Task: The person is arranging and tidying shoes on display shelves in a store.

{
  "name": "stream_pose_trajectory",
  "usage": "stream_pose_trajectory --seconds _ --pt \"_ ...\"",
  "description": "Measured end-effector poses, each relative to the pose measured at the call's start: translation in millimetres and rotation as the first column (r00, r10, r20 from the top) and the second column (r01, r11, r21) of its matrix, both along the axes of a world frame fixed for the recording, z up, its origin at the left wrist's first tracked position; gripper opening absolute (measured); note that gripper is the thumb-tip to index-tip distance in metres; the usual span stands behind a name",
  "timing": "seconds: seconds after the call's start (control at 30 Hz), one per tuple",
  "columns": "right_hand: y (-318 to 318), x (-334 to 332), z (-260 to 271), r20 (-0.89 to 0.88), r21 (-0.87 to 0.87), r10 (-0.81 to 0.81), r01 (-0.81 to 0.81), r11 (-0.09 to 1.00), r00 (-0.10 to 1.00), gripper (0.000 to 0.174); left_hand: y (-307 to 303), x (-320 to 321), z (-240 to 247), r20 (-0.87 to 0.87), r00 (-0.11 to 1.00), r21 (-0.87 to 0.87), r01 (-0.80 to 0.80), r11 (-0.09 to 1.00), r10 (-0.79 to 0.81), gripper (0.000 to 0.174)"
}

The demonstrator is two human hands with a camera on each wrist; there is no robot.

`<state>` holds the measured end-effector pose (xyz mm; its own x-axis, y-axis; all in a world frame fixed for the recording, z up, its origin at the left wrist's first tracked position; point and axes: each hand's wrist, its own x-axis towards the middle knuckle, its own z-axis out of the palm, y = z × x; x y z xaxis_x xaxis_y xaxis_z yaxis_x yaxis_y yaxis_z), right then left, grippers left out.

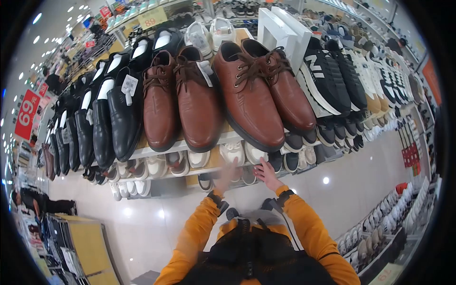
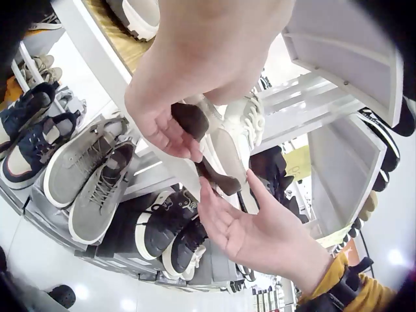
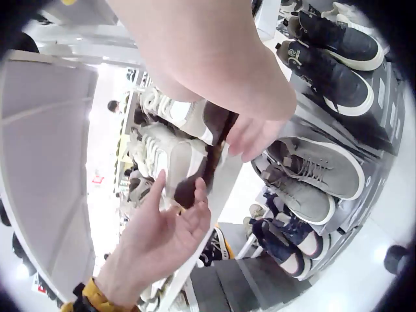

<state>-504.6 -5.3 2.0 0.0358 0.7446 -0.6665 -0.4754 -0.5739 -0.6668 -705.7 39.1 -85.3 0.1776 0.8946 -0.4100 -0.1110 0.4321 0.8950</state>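
Note:
A pair of white and beige sneakers (image 3: 170, 156) with dark brown toes (image 3: 188, 190) sits on the lower shelf, toes outward. My left hand (image 1: 227, 175), blurred in the head view, is at the toes on one side. In the right wrist view its thumb and spread fingers (image 3: 188, 221) are right at the nearer toe. My right hand (image 1: 268, 175) is at the other side, palm turned toward the shoes and fingers extended in the left wrist view. Neither hand's fingers close round a shoe. Brown leather lace-up shoes (image 1: 254, 102) stand on the shelf above.
Black loafers (image 1: 124, 114) line the upper shelf at left, black sneakers (image 1: 327, 78) at right beside a white stand (image 1: 280, 35). Grey sneakers (image 2: 97, 175) and dark sneakers (image 2: 172, 224) flank the lower display. Behind at left, a person in black (image 1: 42, 202) is in the aisle.

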Motion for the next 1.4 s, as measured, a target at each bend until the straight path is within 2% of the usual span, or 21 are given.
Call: stream_pose_trajectory --seconds 0.03,0.07,0.13,0.27,0.3,0.37,0.47,0.53,0.6,0.67,0.83,0.9,0.93,1.0,1.13,1.2,1.23,1.27,1.3,1.33,1.4 --pt "-1 5 -2 0.028 -0.033 0.065 -0.065 0.997 0.997 0.076 -2 4 3 -0.142 0.990 0.129 0.011 0.992 0.008 0.101" --pt "-5 10 -3 0.023 -0.032 0.095 -0.094 0.995 0.995 0.076 -7 6 6 -0.146 0.989 0.130 -0.017 0.991 0.037 0.101" --pt "-14 17 4 -0.008 -0.082 0.187 -0.187 0.979 0.982 0.085 -29 12 104 -0.001 0.999 -0.164 -0.035 0.986 0.035 0.065" --pt "-43 47 -18 -0.052 -0.133 0.391 -0.395 0.909 0.919 0.088 -87 4 115 0.050 0.990 -0.130 -0.122 0.984 0.129 0.081" --pt "-52 58 -32 -0.069 -0.136 0.425 -0.430 0.893 0.903 0.088 -104 0 121 0.037 0.993 -0.142 -0.109 0.984 0.115 0.072" --pt "-69 75 -64 -0.183 -0.217 0.493 -0.524 0.824 0.851 0.073 -141 -10 130 0.029 0.993 -0.200 -0.106 0.974 0.113 0.057" --pt "-79 74 -67 -0.129 -0.215 0.646 -0.658 0.722 0.752 0.063 -187 -29 132 -0.002 0.990 -0.225 -0.139 0.964 0.142 0.054" --pt "-77 60 -58 -0.159 -0.218 0.663 -0.681 0.699 0.732 0.059 -206 -45 124 -0.040 0.985 -0.250 -0.171 0.953 0.166 0.052" --pt "-75 48 -48 -0.230 -0.116 0.677 -0.710 0.694 0.699 0.055 -218 -64 109 -0.008 0.974 -0.238 -0.223 0.945 0.227 0.053" --pt "-72 32 -31 -0.178 -0.093 0.695 -0.715 0.693 0.696 0.053 -217 -80 108 0.031 0.973 -0.195 -0.218 0.956 0.228 0.055" --pt "-71 4 -30 -0.130 -0.044 0.625 -0.635 0.772 0.769 0.055 -164 -129 115 0.244 0.937 -0.098 -0.233 0.968 0.250 0.069" --pt "-82 -4 -38 -0.100 -0.022 0.495 -0.499 0.866 0.863 0.055 -122 -160 115 0.319 0.850 -0.335 -0.312 0.889 0.419 0.076" --pt "-90 -10 -40 -0.091 -0.022 0.470 -0.473 0.881 0.878 0.055 -103 -172 121 0.328 0.860 -0.333 -0.283 0.899 0.392 0.076" --pt "-113 -28 -38 -0.045 -0.042 0.341 -0.342 0.939 0.939 0.055 -69 -195 134 0.292 0.911 -0.270 -0.213 0.939 0.290 0.075" --pt "-162 -70 -54 -0.140 -0.091 0.259 -0.273 0.958 0.956 0.053 -12 -231 65 0.319 0.937 -0.238 -0.069 0.969 0.146 0.072" --pt "-173 -96 -38 -0.134 -0.146 0.252 -0.270 0.952 0.959 0.052 1 -241 11 0.175 0.982 0.010 -0.070 0.998 0.067 0.065" --pt "-177 -106 -33 -0.127 -0.087 0.250 -0.262 0.961 0.960 0.051 -9 -229 37 -0.218 0.972 0.444 0.013 0.896 0.094 0.052" --pt "-180 -115 -27 -0.115 -0.029 0.253 -0.258 0.966 0.961 0.051 -3 -224 49 -0.200 0.977 0.442 0.021 0.897 0.076 0.052" --pt "-175 -127 -12 -0.091 -0.061 0.238 -0.244 0.968 0.967 0.048 6 -220 51 0.045 0.973 0.071 -0.230 0.971 0.228 0.047" --pt "-170 -133 -6 -0.076 -0.066 0.227 -0.232 0.971 0.971 0.048 13 -216 60 0.200 0.876 -0.355 -0.354 0.865 0.440 0.043" --pt "-167 -147 2 0.015 -0.091 0.285 -0.283 0.955 0.958 0.041 5 -219 68 0.180 0.883 -0.386 -0.341 0.857 0.432 0.044"
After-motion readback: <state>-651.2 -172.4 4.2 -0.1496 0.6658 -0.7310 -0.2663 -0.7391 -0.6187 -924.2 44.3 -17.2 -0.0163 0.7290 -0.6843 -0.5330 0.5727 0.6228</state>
